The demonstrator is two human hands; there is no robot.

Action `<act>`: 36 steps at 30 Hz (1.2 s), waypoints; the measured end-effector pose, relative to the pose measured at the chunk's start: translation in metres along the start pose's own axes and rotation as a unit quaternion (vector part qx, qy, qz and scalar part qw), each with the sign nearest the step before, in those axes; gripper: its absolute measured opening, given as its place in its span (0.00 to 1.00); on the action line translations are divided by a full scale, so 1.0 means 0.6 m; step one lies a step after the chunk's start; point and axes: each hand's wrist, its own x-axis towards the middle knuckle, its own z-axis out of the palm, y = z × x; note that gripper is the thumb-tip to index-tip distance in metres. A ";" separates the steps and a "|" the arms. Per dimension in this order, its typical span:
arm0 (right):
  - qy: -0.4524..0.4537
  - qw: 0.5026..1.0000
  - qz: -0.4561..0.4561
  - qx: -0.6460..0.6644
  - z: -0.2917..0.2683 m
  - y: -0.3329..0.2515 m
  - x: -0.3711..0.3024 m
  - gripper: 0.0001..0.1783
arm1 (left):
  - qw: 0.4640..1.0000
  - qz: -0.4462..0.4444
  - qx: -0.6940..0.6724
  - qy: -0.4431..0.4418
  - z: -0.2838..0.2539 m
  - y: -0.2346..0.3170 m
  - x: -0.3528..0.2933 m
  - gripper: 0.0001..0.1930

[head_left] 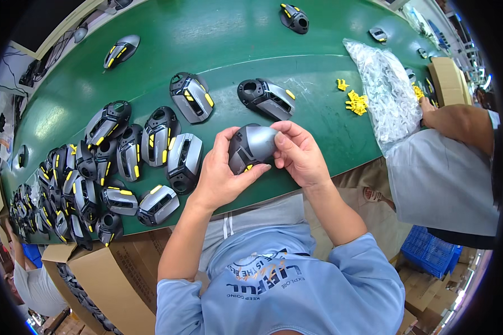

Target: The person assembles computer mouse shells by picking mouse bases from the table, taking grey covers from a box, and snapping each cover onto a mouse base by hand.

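Observation:
Over the front of the green table I hold a mouse shell (255, 146), black on one side and smooth silver-grey on the other, with a small yellow piece low on it. My left hand (221, 173) is closed around its left side, thumb along the lower edge. At its right end my right hand (302, 155) pinches the silver part between thumb and fingers. Just beyond lie two similar shells, a black and grey one (191, 97) with yellow strips and another mouse shell (266, 98). Left of my left hand rests a grey shell (184, 159).
Many mouse shells (84, 195) crowd the left side of the green table (235, 50). Small yellow parts (356, 103) lie right, beside a clear plastic bag (388, 95). Another person's arm (458, 123) reaches in there. Cardboard boxes (114, 273) stand below left; a blue crate (430, 251) sits lower right.

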 end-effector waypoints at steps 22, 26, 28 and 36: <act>-0.046 0.838 -0.245 -0.485 0.026 -0.063 -0.011 0.20 | 0.991 -0.056 -0.059 -0.103 -0.025 0.012 -0.002 0.18; -0.116 0.844 -0.200 -0.483 -0.005 -0.064 0.004 0.13 | 0.994 -0.032 -0.041 -0.096 -0.018 0.005 -0.004 0.19; -0.068 0.961 -0.083 -0.257 -0.015 -0.056 -0.003 0.10 | 0.998 -0.001 -0.026 -0.064 -0.015 -0.004 -0.006 0.19; -0.035 0.874 -0.173 -0.452 0.016 -0.032 -0.010 0.07 | 0.993 -0.036 -0.097 -0.051 -0.015 -0.012 -0.003 0.28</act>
